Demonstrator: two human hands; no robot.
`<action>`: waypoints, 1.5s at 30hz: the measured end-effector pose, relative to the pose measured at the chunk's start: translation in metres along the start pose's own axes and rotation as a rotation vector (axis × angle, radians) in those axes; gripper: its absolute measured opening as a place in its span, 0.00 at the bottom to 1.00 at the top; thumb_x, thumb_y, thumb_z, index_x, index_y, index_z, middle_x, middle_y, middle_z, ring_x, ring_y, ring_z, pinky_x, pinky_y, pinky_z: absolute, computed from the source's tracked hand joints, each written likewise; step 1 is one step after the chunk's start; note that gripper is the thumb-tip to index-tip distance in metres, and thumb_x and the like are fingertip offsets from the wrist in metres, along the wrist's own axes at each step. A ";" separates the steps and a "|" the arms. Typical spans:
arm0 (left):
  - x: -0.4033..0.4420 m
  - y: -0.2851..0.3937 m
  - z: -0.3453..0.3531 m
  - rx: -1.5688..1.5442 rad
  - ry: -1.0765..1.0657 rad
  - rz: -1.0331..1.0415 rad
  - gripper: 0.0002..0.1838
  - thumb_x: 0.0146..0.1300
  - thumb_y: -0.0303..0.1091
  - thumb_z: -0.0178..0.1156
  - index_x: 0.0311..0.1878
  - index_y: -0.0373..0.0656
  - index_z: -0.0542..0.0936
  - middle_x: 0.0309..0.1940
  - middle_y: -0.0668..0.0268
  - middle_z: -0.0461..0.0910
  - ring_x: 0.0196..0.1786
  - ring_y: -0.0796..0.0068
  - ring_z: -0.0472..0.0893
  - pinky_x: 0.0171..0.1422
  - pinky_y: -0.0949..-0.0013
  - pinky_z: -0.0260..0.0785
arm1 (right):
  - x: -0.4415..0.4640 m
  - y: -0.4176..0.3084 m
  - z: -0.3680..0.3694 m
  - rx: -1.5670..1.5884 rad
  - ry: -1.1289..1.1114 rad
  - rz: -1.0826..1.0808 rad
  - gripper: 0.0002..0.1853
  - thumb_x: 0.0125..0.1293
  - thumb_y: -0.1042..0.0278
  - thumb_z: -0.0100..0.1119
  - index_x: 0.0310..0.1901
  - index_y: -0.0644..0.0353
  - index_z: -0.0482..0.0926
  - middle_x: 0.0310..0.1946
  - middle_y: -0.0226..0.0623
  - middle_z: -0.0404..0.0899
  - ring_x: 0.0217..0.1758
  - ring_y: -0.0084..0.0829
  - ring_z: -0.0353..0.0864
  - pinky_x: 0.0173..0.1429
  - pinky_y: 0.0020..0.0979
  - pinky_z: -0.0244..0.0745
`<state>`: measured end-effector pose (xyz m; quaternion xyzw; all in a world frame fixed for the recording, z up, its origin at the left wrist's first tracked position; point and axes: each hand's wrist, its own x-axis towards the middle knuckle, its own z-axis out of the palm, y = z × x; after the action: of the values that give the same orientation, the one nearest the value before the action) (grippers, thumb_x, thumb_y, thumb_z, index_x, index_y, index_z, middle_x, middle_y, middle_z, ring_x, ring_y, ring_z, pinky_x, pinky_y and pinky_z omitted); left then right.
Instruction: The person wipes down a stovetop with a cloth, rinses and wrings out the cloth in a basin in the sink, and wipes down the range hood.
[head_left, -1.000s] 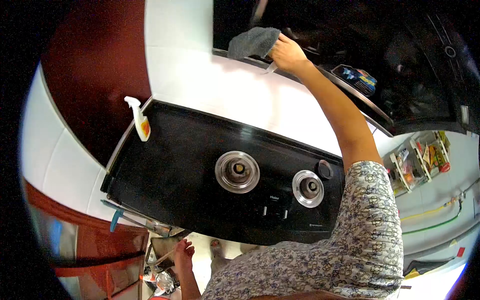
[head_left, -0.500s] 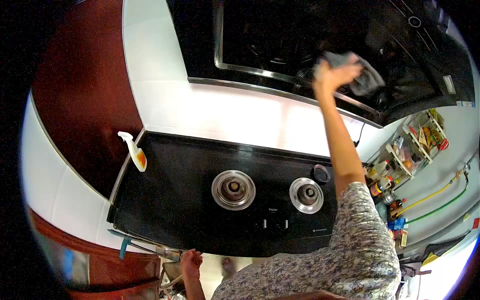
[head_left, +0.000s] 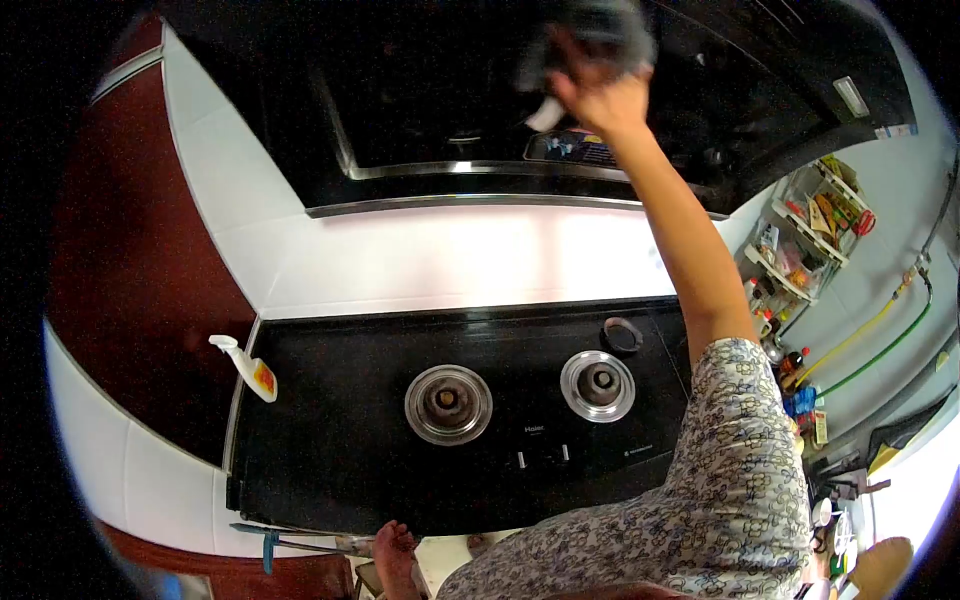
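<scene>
My right hand (head_left: 607,98) is raised against the black range hood (head_left: 420,120), fingers bent over a grey cloth (head_left: 600,35) that is smeared by motion. A small white piece (head_left: 545,115) shows just below the fingers. Low in the view, my left hand (head_left: 396,545) hangs at the front edge of the black stove top (head_left: 330,450), its fingers curled; nothing can be made out in them. A white spray bottle (head_left: 250,370) lies or stands at the stove's left end; which one is unclear.
Two round burners (head_left: 448,405) (head_left: 597,386) sit in the stove top, with a dark ring (head_left: 622,335) behind the right one. Shelves with packets (head_left: 815,225) and several bottles (head_left: 795,360) are at the right, beside yellow and green hoses (head_left: 880,350). A dark red cabinet (head_left: 140,270) stands left.
The view has tilted upward, showing more of the hood. My right hand has swept the cloth right, then back left and higher over the hood's surface. My left hand stays low by the stove's edge.
</scene>
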<state>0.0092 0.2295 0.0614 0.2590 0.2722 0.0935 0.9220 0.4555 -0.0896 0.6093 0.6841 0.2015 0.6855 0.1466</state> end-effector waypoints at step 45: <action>-0.003 -0.014 0.046 0.153 0.098 -0.021 0.15 0.57 0.35 0.60 0.44 0.36 0.75 0.34 0.57 0.79 0.34 0.63 0.78 0.37 0.64 0.74 | -0.113 -0.097 0.040 0.567 -0.068 0.461 0.31 0.55 0.62 0.56 0.62 0.48 0.60 0.60 0.52 0.60 0.64 0.51 0.58 0.64 0.53 0.53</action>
<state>0.0322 0.1972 0.0883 0.3209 0.3261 0.0753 0.8860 0.4905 -0.0556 0.4628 0.7473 0.2191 0.5944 -0.2005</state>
